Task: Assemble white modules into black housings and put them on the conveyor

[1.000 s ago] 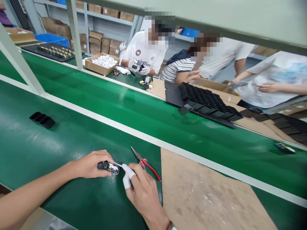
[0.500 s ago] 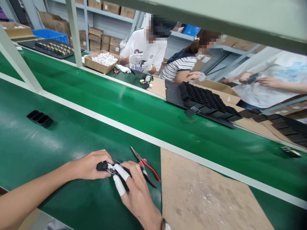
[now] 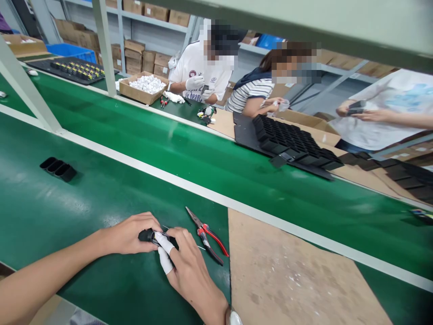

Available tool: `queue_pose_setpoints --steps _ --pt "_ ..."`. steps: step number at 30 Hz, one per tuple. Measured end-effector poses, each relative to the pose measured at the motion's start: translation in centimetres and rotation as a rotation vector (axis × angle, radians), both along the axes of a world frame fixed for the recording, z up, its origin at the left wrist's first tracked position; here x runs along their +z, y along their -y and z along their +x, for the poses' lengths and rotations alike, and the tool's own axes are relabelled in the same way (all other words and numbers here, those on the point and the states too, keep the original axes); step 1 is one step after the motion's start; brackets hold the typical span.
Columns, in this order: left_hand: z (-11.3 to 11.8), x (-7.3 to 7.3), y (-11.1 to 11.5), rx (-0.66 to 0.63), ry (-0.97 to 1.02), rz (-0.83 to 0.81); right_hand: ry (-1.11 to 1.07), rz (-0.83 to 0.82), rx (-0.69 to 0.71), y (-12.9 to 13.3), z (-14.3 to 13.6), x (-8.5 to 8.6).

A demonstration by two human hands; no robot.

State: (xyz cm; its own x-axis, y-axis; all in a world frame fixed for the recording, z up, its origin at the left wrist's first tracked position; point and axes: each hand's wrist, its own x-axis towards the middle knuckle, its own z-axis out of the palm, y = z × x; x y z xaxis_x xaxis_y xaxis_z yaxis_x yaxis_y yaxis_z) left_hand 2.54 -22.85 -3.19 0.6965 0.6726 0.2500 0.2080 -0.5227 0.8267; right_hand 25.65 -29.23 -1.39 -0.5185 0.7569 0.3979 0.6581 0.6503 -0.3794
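My left hand (image 3: 140, 232) is closed around the end of a small black plastic housing (image 3: 146, 235), held just above the green bench. White and metallic parts show inside its open side. My right hand (image 3: 189, 264) wears white finger cots on the thumb and a finger, and these press together on the housing's right end, hiding much of the inside. A thin, light-coloured rod or wire shows in part around my right fingers; its kind is unclear. Beside that hand lie long-nose pliers (image 3: 207, 234) with red and black handles, jaws open slightly.
A black three-cell holder (image 3: 58, 169) sits on the bench at left. To my right lies a brown board (image 3: 297, 271). Past the white rail runs a green conveyor belt (image 3: 169, 131). Across it, several people work near stacked black housings (image 3: 294, 140) and a carton of white parts (image 3: 144, 92).
My right finger cots have moved left, further over the housing, and cover more of its inside. On the belt, a black piece and a small wired part have shifted right.
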Motion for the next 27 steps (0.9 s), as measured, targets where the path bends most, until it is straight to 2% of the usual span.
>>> queue_pose_setpoints --steps 6,10,15,20,27 --pt "0.0 0.1 0.1 0.000 0.026 0.011 -0.173 -0.054 0.011 -0.2 0.9 -0.6" --pt "0.0 0.2 0.1 -0.002 0.022 0.022 -0.099 -0.034 0.042 -0.2 1.6 -0.7" --pt "-0.1 0.2 0.2 -0.009 -0.004 0.021 -0.159 0.048 0.014 -0.4 2.0 -0.5" --pt "-0.8 0.5 0.6 0.030 -0.083 0.036 -0.002 0.084 -0.108 -0.7 2.2 -0.9" --pt "-0.6 0.6 0.1 -0.027 0.009 0.271 0.246 0.047 -0.174 -0.7 2.3 -2.4"
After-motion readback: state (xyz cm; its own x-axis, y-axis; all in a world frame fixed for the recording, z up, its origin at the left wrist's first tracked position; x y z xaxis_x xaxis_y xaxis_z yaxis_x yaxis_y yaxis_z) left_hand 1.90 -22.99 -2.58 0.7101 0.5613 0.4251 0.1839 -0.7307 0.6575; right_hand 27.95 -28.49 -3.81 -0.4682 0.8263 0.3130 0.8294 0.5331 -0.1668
